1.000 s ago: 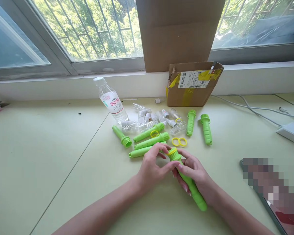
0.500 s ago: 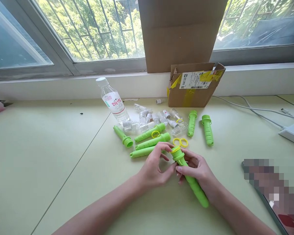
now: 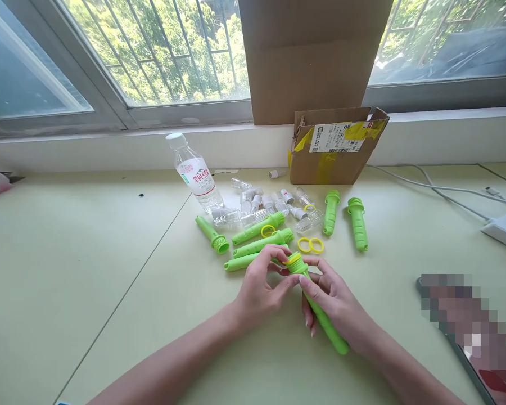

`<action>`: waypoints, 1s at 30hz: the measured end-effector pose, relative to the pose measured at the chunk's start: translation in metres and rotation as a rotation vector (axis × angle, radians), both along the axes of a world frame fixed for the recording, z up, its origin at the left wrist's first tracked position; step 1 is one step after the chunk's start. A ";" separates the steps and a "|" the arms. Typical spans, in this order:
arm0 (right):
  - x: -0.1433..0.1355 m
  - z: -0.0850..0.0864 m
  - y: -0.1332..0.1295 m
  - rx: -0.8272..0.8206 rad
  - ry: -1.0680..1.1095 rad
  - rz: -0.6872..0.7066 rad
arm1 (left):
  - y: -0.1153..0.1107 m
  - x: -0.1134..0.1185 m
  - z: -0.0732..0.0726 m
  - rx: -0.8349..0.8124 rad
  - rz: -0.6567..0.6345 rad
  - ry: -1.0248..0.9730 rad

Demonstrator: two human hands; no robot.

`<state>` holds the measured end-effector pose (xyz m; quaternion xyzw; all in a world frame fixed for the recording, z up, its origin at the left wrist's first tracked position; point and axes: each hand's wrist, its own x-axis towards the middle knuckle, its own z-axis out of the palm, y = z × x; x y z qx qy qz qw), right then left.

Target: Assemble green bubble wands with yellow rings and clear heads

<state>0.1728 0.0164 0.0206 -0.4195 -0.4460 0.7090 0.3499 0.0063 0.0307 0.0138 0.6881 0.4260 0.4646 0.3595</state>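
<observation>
A green plastic flashlight-like handle [image 3: 326,325] slants across my hands, its threaded end up and to the left. My right hand [image 3: 339,295] is closed around its middle. A yellow ring [image 3: 294,258] sits at the mouth of the threads. My left hand [image 3: 259,287] has its fingertips on that ring and its thumb against the handle's collar. Just beyond my left hand lie several more green handles [image 3: 261,244], one partly hidden by my fingers. Two loose yellow rings [image 3: 310,244] rest on the table past my right fingertips.
Clear plastic tubes with white caps [image 3: 253,217] lie in a pile behind the handles. A water bottle [image 3: 198,177] stands to their left. An open cardboard box [image 3: 335,154] is at the back. Two green handles [image 3: 357,225], a phone [image 3: 459,343] and a power strip [image 3: 504,232] are to the right.
The held handle has shifted slightly left and up with my right hand. My left fingers have moved a little left, still at the yellow ring on the threaded end.
</observation>
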 end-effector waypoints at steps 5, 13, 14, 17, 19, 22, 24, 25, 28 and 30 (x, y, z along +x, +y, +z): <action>0.003 -0.001 0.003 -0.008 -0.018 0.044 | -0.001 0.000 -0.002 0.011 0.015 0.021; 0.003 0.001 0.005 0.027 0.090 0.054 | 0.002 -0.001 -0.004 0.125 0.123 0.062; 0.003 0.001 0.004 0.028 0.102 0.065 | 0.002 0.000 -0.003 0.128 0.134 0.065; 0.003 -0.001 0.003 0.017 0.122 0.076 | 0.003 0.000 -0.003 0.133 0.154 0.072; 0.003 -0.002 0.003 -0.003 0.122 0.063 | 0.004 0.000 -0.003 0.141 0.162 0.072; 0.002 -0.003 0.003 -0.037 0.121 0.050 | 0.005 0.000 -0.002 0.165 0.168 0.080; 0.002 -0.004 0.003 -0.049 0.126 0.045 | 0.005 0.000 -0.002 0.178 0.170 0.093; 0.002 -0.004 0.003 -0.053 0.130 0.046 | 0.005 0.000 -0.003 0.181 0.171 0.101; 0.002 -0.003 0.004 -0.072 0.135 0.039 | 0.005 0.001 -0.003 0.179 0.181 0.124; 0.003 -0.003 0.003 -0.084 0.138 0.026 | 0.005 0.001 -0.004 0.170 0.187 0.127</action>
